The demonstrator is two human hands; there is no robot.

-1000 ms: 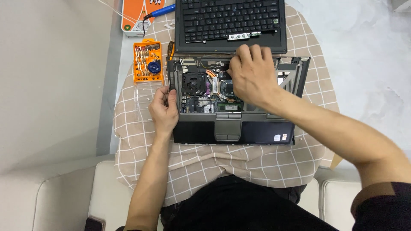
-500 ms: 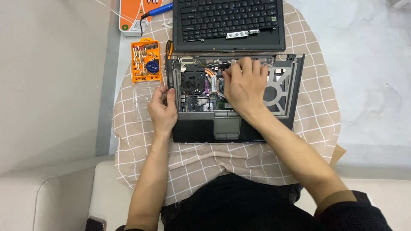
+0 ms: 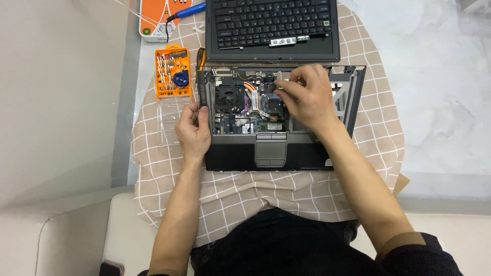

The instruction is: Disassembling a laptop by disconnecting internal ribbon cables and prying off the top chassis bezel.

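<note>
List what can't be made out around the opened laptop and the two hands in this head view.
- Right hand: its fingertips meet over the laptop base; whether the grip holds anything is too small to tell.
- Board parts under that hand: covered by it.
- Left hand: rests at the base's left edge; the palm side is hidden.
- Bits in the orange screwdriver kit: too small to tell apart.
- Detached keyboard: cut off by the top edge.

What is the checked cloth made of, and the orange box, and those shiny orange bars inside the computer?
The cloth looks like soft woven fabric: it drapes and wrinkles over the table edge. The orange box looks like hard, glossy plastic, going by its bright even colour and moulded edges. The bars look like bare copper, from their metallic orange sheen, though they are small here.
</note>
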